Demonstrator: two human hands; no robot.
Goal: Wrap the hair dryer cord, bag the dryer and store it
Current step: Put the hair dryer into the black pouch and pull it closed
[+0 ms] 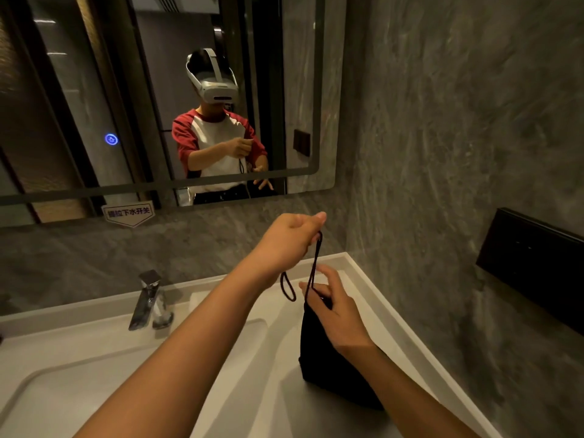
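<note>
A black cloth bag (319, 358) stands on the white counter to the right of the basin, its mouth gathered at the top. The hair dryer itself is not visible. A black drawstring (316, 260) runs up from the bag's mouth. My left hand (292, 237) is raised above the bag and shut on the upper end of the drawstring, and a loop of cord hangs below that hand. My right hand (331, 306) rests at the bag's neck, fingers bent around it where the string comes out.
A chrome faucet (148, 300) stands at the back of the white sink (94, 374). A large mirror (158, 90) hangs above. The grey stone wall (442, 153) on the right carries a black box (534, 263). The counter's right rim runs close beside the bag.
</note>
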